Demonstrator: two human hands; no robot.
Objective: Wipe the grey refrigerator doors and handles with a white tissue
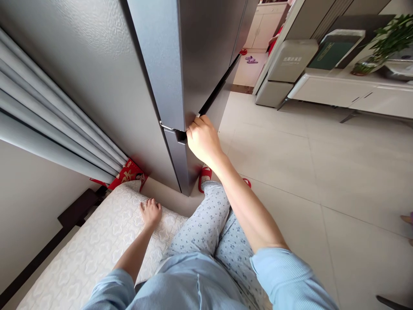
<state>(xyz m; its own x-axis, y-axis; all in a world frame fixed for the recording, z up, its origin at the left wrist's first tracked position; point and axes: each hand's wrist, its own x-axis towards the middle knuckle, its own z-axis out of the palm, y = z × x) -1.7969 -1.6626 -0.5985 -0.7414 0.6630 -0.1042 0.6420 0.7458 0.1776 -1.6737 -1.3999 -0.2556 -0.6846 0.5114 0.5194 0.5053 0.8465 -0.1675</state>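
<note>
A tall grey refrigerator (pixel 129 86) stands before me, its upper door (pixel 206 51) above a lower door (pixel 176 159). My right hand (pixel 203 135) reaches out to the seam between the two doors. Its fingers curl into the grip recess at the bottom edge of the upper door, and the fingertips are hidden there. My left hand (pixel 151 212) lies palm down with fingers spread on a pale quilted seat cover (pixel 77 241), holding nothing.
Left of the refrigerator hang grey curtains (pixel 48 94), with a red printed bag (pixel 127 174) at their foot. Across the tiled floor (pixel 284 168) are a two-part bin-like box (pixel 284 69) and a white cabinet (pixel 342 92) bearing a plant (pixel 393 38). Purple slippers (pixel 251 60) lie in a doorway.
</note>
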